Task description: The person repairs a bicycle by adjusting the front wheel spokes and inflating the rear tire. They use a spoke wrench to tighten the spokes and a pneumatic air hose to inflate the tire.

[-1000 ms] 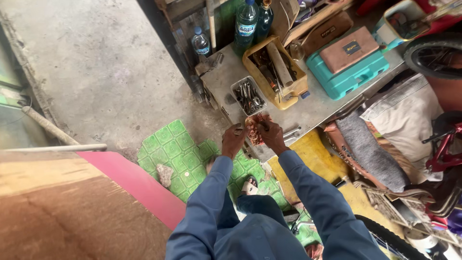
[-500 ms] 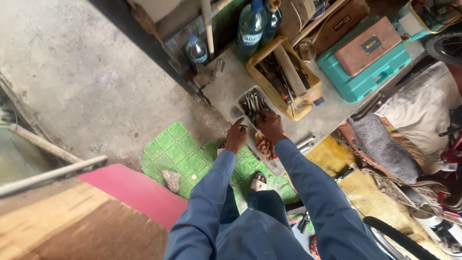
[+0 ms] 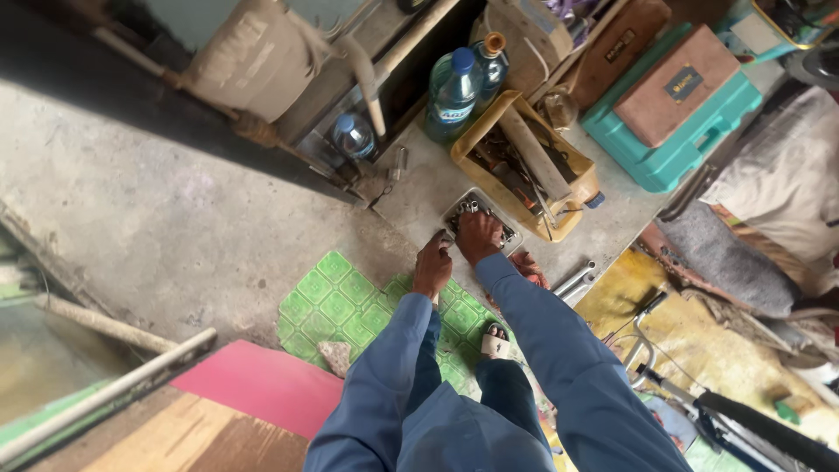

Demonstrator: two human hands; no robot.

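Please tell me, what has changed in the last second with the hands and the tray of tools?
Both hands moved forward and down. The right hand now reaches into the small metal tray; the left hand rests by its near corner. The yellow toolbox, bottles and green mat stayed put.

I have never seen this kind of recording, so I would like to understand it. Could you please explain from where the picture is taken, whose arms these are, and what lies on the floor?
The camera sits on a person's head and looks down, so the blue sleeves are that person's own arms. The right hand reaches into a small grey tray of metal tools on the concrete floor. The left hand is beside the tray, at its near corner; whether either hand grips anything cannot be seen. Behind the tray stands a yellow box full of tools, then plastic bottles and a teal case. Below the hands lie a green patterned mat and loose wrenches.
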